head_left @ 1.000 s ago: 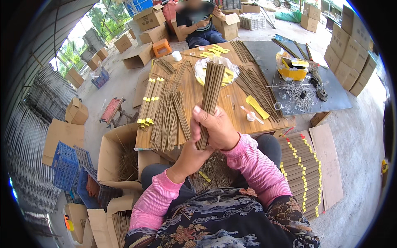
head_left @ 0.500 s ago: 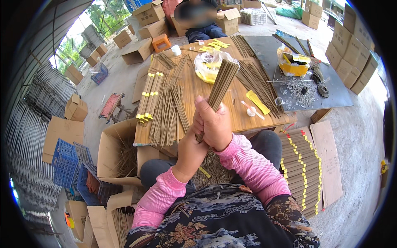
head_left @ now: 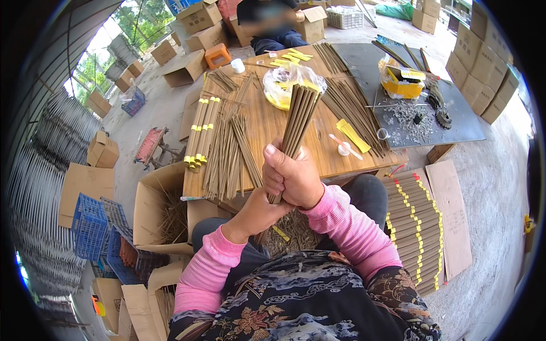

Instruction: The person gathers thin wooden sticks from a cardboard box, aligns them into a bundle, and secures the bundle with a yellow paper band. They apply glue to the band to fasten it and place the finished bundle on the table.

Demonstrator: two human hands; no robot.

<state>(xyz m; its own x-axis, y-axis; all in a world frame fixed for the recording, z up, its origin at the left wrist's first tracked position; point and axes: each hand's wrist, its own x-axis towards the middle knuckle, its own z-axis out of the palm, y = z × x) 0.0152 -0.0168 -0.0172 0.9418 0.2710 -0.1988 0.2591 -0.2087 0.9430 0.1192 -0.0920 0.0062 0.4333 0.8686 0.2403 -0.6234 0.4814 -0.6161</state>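
A thick bundle of brown incense sticks (head_left: 301, 116) stands nearly upright in front of me, its top fanning out slightly. My right hand (head_left: 296, 176) is closed around its lower part, thumb up. Below and against it, my left hand (head_left: 259, 211) grips the bottom of the same bundle; most of its fingers are hidden. Loose incense sticks (head_left: 224, 153) lie on the wooden table (head_left: 333, 156) to the left, beside sticks bound with yellow bands (head_left: 200, 131). Behind the bundle sits a clear plastic bag (head_left: 277, 91) with yellow strips in it.
A cardboard box (head_left: 151, 207) with broken sticks stands left of my knees. Banded bundles (head_left: 418, 227) lie on cardboard at my right. Farther right, a grey table (head_left: 460, 122) carries a yellow box (head_left: 401, 88) and scattered scraps. A person (head_left: 270, 25) sits across the table.
The bundle has become more upright, its top swinging left. My left wrist has shifted a little to the left, and both hands keep their grip.
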